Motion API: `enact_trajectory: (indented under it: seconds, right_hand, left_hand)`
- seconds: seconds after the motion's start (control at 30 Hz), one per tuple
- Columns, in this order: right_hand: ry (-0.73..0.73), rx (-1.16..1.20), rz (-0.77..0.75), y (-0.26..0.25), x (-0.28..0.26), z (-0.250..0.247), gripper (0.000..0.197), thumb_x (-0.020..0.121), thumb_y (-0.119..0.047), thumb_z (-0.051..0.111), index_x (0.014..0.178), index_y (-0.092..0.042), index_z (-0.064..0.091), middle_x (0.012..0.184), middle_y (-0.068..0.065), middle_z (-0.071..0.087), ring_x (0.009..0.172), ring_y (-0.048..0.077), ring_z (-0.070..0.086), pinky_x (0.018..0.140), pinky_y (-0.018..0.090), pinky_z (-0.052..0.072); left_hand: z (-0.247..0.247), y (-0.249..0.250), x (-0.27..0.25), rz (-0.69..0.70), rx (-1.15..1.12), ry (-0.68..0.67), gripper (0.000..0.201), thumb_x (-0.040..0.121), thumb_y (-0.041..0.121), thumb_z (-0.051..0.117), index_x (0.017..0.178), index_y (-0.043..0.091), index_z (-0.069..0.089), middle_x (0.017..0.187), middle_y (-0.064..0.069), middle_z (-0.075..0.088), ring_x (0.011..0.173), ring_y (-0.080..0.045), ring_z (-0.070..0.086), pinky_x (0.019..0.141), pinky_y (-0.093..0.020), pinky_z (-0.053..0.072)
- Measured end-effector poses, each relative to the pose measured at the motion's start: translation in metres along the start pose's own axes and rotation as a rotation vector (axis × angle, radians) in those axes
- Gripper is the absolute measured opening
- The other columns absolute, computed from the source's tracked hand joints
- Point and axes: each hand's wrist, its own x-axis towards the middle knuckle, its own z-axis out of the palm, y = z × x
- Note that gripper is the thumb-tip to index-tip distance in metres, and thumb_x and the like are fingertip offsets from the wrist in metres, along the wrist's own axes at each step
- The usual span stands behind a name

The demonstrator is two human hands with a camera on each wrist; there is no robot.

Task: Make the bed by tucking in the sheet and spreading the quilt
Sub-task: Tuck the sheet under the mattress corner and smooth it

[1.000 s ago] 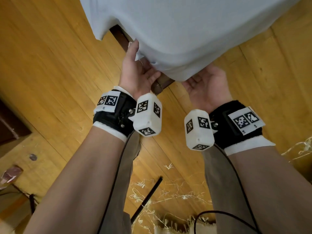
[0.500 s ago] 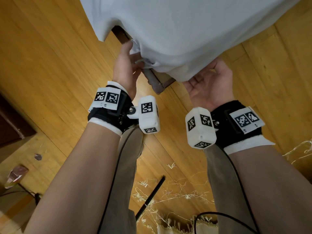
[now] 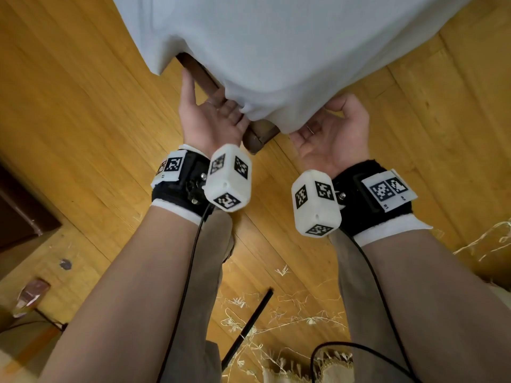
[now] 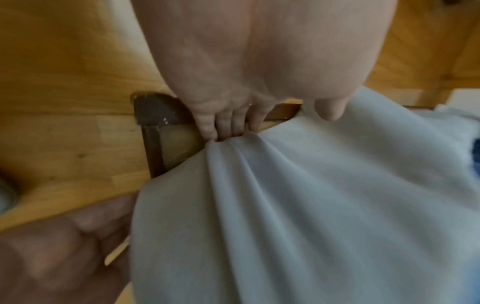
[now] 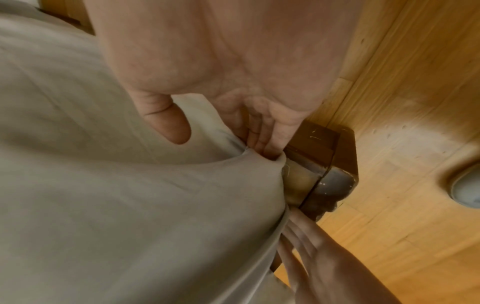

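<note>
A pale grey sheet (image 3: 276, 45) drapes over the mattress corner above the dark brown bed frame (image 3: 260, 136). My left hand (image 3: 213, 120) lies palm up to the left of the corner. Its fingers (image 4: 228, 123) push a fold of the sheet (image 4: 311, 205) in between mattress and frame (image 4: 153, 111), with the thumb free. My right hand (image 3: 329, 136) is palm up to the right of the corner. Its fingers (image 5: 262, 142) are pressed into the sheet (image 5: 130, 185) beside the frame (image 5: 324, 164). The fingertips of both hands are hidden under the cloth.
A wooden plank floor (image 3: 83, 106) surrounds the bed. Below my arms lie a thin black rod (image 3: 249, 313) and straw-coloured fringe strands (image 3: 290, 322). Dark furniture (image 3: 22, 211) stands at the left. A round white object (image 5: 467, 189) sits on the floor near the frame corner.
My left hand turned palm up again and slid back toward the frame corner, pushing cloth under. My right hand's fingers went further beneath the sheet's edge.
</note>
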Motion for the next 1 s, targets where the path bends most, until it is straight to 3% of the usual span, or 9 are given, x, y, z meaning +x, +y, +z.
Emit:
enact_trajectory:
  seconds: [0.17,0.27,0.33,0.43,0.53,0.63,0.73,0.87,1.0]
  right_hand:
    - [-0.006,0.045,0.002,0.003,-0.028,-0.009,0.035,0.079,-0.019,0.056,0.110,-0.012,0.045,0.116,0.012,0.066,0.120,0.026,0.058,0.110,0.040,0.041]
    - [0.178,-0.206,0.040,-0.015,-0.073,0.001,0.024,0.083,-0.027,0.056,0.106,-0.019,0.052,0.117,0.006,0.064,0.116,0.018,0.054,0.100,0.033,0.043]
    - [0.263,-0.345,0.044,-0.049,-0.118,0.024,0.016,0.086,-0.030,0.057,0.101,-0.023,0.057,0.120,0.004,0.058,0.117,0.018,0.050,0.095,0.031,0.042]
    - [0.253,-0.708,0.060,-0.120,-0.205,0.067,0.029,0.096,-0.035,0.045,0.121,-0.021,0.053,0.148,0.006,0.044,0.137,0.023,0.039,0.111,0.037,0.032]
    - [0.332,-1.067,-0.038,-0.193,-0.294,0.116,0.049,0.095,-0.035,0.051,0.138,-0.013,0.049,0.139,0.004,0.047,0.131,0.027,0.043,0.106,0.037,0.035]
    - [0.390,-1.211,-0.172,-0.259,-0.360,0.142,0.047,0.093,-0.023,0.060,0.138,-0.016,0.050,0.141,0.006,0.050,0.129,0.026,0.047,0.104,0.034,0.037]
    - [0.401,-1.254,-0.270,-0.329,-0.413,0.147,0.049,0.091,-0.024,0.063,0.137,-0.017,0.052,0.142,0.007,0.052,0.126,0.026,0.051,0.106,0.035,0.041]
    - [0.408,-1.245,-0.430,-0.434,-0.474,0.140,0.050,0.092,-0.021,0.063,0.139,-0.015,0.051,0.139,0.006,0.054,0.119,0.024,0.055,0.090,0.024,0.039]
    - [0.436,-1.267,-0.503,-0.538,-0.518,0.111,0.052,0.089,-0.021,0.066,0.139,-0.014,0.051,0.143,0.005,0.052,0.129,0.023,0.050,0.101,0.026,0.036]
  left_hand:
    - [0.006,0.017,-0.044,0.036,0.261,0.210,0.062,0.086,0.061,0.049,0.120,0.010,0.061,0.119,-0.007,0.062,0.112,-0.026,0.062,0.098,-0.045,0.048]
    - [0.032,0.024,-0.097,-0.070,0.502,0.289,0.054,0.087,0.058,0.050,0.115,0.014,0.063,0.112,-0.004,0.064,0.109,-0.025,0.062,0.098,-0.042,0.049]
    - [0.064,0.032,-0.142,-0.108,0.715,0.315,0.048,0.085,0.056,0.054,0.112,0.018,0.064,0.117,-0.002,0.063,0.110,-0.023,0.061,0.098,-0.043,0.049]
    - [0.129,0.050,-0.213,-0.136,1.127,0.279,0.043,0.091,0.043,0.055,0.122,0.015,0.060,0.122,-0.004,0.058,0.112,-0.025,0.059,0.097,-0.042,0.048]
    - [0.207,0.071,-0.270,-0.164,1.505,0.181,0.046,0.095,0.036,0.052,0.129,0.006,0.054,0.112,-0.011,0.053,0.101,-0.028,0.055,0.084,-0.036,0.045]
    - [0.291,0.085,-0.311,-0.051,1.793,0.104,0.044,0.095,0.032,0.052,0.129,0.004,0.055,0.122,-0.017,0.056,0.108,-0.031,0.058,0.078,-0.031,0.046]
    - [0.391,0.079,-0.346,0.116,1.987,-0.009,0.046,0.092,0.036,0.053,0.125,0.005,0.059,0.127,-0.018,0.059,0.114,-0.033,0.058,0.091,-0.038,0.048]
    - [0.528,0.037,-0.381,0.369,2.118,-0.150,0.043,0.090,0.037,0.058,0.119,0.006,0.063,0.126,-0.012,0.062,0.115,-0.032,0.057,0.098,-0.034,0.043]
    - [0.639,-0.031,-0.408,0.516,2.146,-0.268,0.037,0.091,0.033,0.059,0.118,0.008,0.064,0.126,-0.010,0.062,0.119,-0.029,0.055,0.101,-0.032,0.040]
